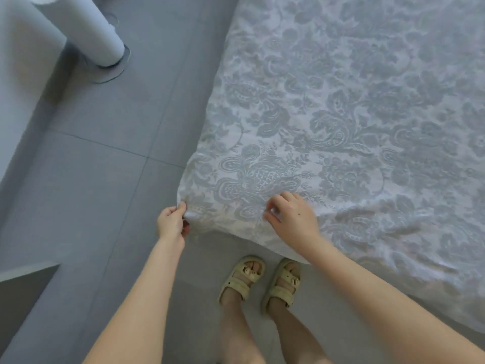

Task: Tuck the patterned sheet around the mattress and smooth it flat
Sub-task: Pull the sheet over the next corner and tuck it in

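Tucking the near corner: my left hand point(170, 222) pinches the patterned sheet point(328, 114) at the mattress corner, while my right hand point(291, 215) presses on top, fingers curled. Next, I judge, pull the slack under and smooth the wrinkles.

The patterned sheet point(341, 114) is soft woven cloth, pale with a matt grey paisley and floral print, rumpled near the corner. The floor tiles point(105, 153) look matt grey and smooth, with thin grout lines. The sandals point(259, 281) seem padded cream material with small shiny buckles.
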Tool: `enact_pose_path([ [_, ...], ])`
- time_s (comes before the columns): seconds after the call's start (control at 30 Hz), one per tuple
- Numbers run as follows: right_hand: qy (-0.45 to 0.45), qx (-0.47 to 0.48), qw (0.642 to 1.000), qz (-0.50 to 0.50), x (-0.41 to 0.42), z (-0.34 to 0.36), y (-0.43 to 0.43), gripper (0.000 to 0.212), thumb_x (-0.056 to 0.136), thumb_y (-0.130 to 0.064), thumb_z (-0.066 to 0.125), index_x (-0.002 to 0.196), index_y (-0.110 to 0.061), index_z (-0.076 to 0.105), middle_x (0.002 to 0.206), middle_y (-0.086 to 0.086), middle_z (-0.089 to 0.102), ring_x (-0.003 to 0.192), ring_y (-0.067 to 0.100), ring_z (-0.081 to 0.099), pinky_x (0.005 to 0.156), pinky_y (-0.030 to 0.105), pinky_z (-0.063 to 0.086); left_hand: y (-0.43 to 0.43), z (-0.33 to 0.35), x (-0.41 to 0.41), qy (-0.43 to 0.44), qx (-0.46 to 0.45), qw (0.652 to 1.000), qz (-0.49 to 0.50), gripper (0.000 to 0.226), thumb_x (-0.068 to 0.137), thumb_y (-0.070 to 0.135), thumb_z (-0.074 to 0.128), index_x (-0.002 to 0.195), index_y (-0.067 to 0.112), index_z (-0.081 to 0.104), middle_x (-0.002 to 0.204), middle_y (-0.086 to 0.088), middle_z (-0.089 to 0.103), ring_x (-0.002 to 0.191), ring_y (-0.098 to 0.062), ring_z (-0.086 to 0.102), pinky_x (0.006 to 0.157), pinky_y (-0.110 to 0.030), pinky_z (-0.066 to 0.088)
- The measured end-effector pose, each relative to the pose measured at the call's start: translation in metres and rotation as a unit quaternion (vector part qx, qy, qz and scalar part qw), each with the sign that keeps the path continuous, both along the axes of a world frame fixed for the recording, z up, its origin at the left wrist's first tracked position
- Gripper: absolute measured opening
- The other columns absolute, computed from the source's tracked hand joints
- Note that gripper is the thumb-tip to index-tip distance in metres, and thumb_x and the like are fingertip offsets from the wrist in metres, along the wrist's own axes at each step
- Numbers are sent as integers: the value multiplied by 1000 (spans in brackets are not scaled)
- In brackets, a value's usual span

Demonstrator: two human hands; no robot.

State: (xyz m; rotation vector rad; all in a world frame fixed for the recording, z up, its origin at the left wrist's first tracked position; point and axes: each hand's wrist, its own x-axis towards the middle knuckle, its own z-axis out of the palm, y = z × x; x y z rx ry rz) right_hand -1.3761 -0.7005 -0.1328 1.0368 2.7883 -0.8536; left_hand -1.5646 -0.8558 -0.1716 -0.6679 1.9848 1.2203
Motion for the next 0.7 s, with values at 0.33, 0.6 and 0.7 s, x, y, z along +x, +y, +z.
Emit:
enact_pose_path([
  [0.33, -65, 7, 996, 66, -13, 5, 10, 14, 90, -23, 57, 88, -10, 60, 88, 1, 58, 83, 22, 53, 63, 27, 32, 0, 1, -3, 180, -124, 976, -18, 28, 83, 15, 66, 61, 13, 50, 56, 3, 47, 63, -20, 45, 64, -26, 37],
  [0.6, 47, 17, 979, 199, -85, 25, 8, 17, 89, -21, 56, 85, -11, 70, 86, 1, 68, 80, 26, 61, 62, 34, 50, -39, -6, 4, -11, -12, 984, 176, 33, 95, 27, 49, 66, 11, 48, 64, -8, 51, 56, -20, 50, 54, -29, 47],
  [0.7, 57, 5, 952, 301, -135, 24, -2, 33, 92, -28, 43, 90, -12, 73, 97, 0, 71, 92, 24, 64, 74, 32, 52, -37, -1, 15, -150, 64, 964, 209, 47, 99, 40, 36, 77, 4, 56, 78, -12, 58, 69, -25, 56, 67, -36, 49],
])
